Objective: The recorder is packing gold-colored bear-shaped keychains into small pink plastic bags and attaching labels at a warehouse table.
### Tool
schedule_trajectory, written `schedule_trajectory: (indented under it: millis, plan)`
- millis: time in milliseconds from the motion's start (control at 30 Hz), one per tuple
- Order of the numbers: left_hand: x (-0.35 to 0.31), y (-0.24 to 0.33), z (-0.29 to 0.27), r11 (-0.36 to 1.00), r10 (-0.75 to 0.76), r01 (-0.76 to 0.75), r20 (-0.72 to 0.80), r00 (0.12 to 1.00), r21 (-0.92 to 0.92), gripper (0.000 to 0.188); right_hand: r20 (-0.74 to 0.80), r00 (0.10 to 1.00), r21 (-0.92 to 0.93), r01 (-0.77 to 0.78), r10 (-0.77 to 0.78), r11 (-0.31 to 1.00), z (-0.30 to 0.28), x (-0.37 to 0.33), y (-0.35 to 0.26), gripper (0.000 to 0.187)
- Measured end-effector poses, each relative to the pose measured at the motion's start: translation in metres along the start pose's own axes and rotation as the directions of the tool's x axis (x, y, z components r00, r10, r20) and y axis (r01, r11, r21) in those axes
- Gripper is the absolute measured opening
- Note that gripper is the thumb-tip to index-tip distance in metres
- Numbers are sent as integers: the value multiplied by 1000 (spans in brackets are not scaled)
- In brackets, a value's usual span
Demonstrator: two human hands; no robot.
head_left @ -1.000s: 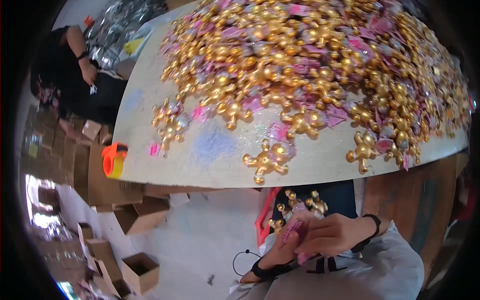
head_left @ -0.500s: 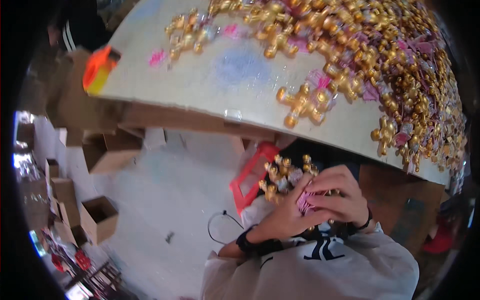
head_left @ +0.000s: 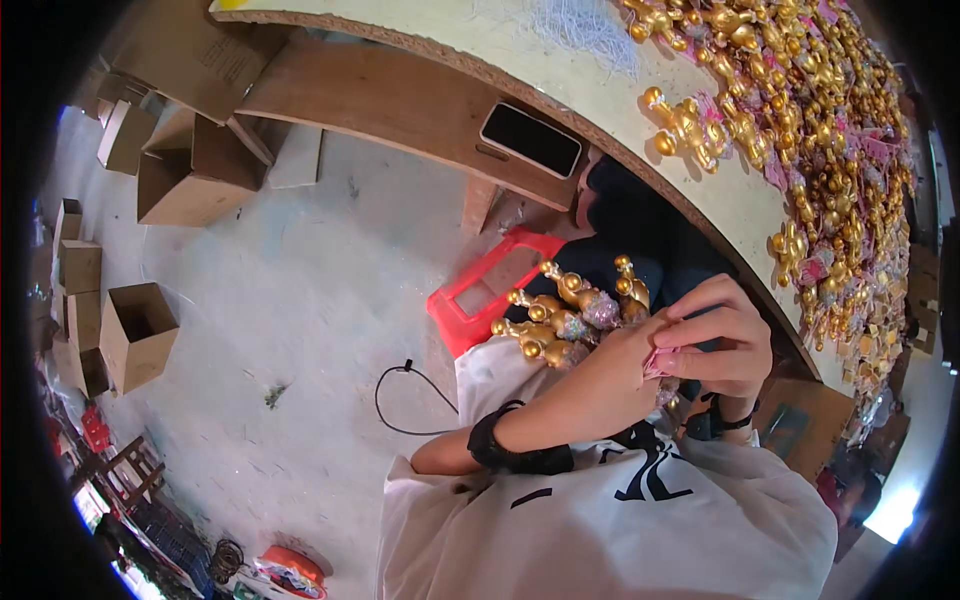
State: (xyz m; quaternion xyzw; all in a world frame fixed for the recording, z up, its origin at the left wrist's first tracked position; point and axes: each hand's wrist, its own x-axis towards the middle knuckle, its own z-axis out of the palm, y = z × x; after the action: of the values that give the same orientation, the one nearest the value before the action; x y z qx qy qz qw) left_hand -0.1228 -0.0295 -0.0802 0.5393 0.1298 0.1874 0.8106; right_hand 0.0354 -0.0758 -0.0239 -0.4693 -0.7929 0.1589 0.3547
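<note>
Close to my body, my left hand (head_left: 632,362) is closed round a bunch of shiny gold figurines (head_left: 560,312) with round knobs and glittery parts. They fan out to its left, over my lap. Pressed up against it, my right hand (head_left: 722,335) has its fingers bent over pink strings (head_left: 657,363) that show between the two hands. The fingers of my left hand are partly hidden. A lone gold figurine (head_left: 692,130) lies on the tabletop (head_left: 480,40) beyond my hands, beside a big heap of similar figurines (head_left: 800,130) with pink strings among them.
A phone (head_left: 532,140) lies on a wooden shelf (head_left: 390,105) below the table's chipped edge. Near my lap is a red plastic stool (head_left: 490,285). Open cardboard boxes (head_left: 140,335) stand on the floor at left. White strings (head_left: 585,30) are spread on the tabletop.
The view has shifted, showing less of the tabletop and more of the floor and shelf. My hands stay together on the bunch, lying slightly farther right in the picture.
</note>
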Motion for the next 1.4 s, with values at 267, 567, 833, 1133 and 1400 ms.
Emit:
schedule_trajectory:
  millis: [267, 567, 833, 1133, 1400]
  plan:
    - [10, 9, -2, 982, -20, -9, 152, 988, 187, 22, 228, 963, 197, -188, 142, 962, -12, -6, 12, 24]
    - [26, -1, 1, 976, -36, 10, 114, 993, 217, 23, 260, 960, 258, -175, 107, 950, -26, -6, 28, 20]
    - [31, -7, -5, 974, -178, 157, 130, 975, 162, 19, 267, 954, 296, -219, 139, 930, -36, -2, 39, 23]
    - [28, -5, -26, 988, -143, 140, 47, 989, 69, 43, 161, 968, 238, -227, 192, 944, -8, -7, 39, 27]
    - [7, -13, -42, 946, -130, 146, -73, 989, 288, 34, 308, 941, 281, -231, 141, 931, 9, 13, 47, 24]
